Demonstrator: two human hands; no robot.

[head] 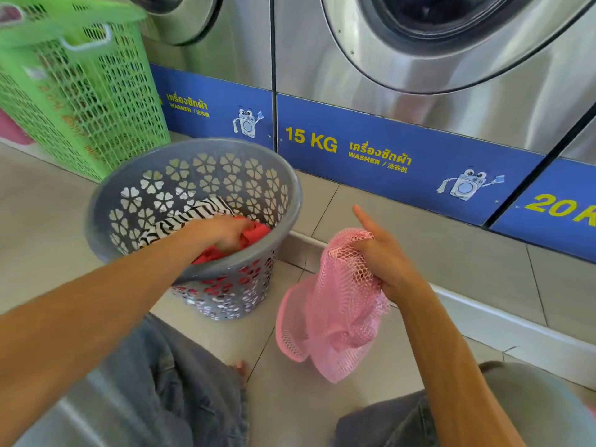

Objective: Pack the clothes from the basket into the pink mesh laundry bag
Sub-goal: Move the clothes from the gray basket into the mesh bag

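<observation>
- Stainless steel front-loading washing machines [419,101] are lined along the top of the view, with blue panels [387,156] beneath them marked "15 KG" and "20 K".
- Beige floor tiles [419,253] are spread below the machines, and the person's jean-clad legs [180,382] are seen at the bottom edge.
- A green lattice laundry hamper [80,91] is stood at the upper left, behind the grey basket.
- The grey plastic basket [193,275], pierced with flower-shaped holes, is set on the floor left of centre; a red garment [254,230] and a black-and-white striped garment [190,217] are held inside it.
- The pink mesh laundry bag [335,317] is hung in the air just right of the basket, bunched at its top.
- The right hand [383,256] is closed around the bag's gathered top, with the index finger extended.
- The left hand [222,230] is sunk into the basket, its fingers curled into the red garment.
</observation>
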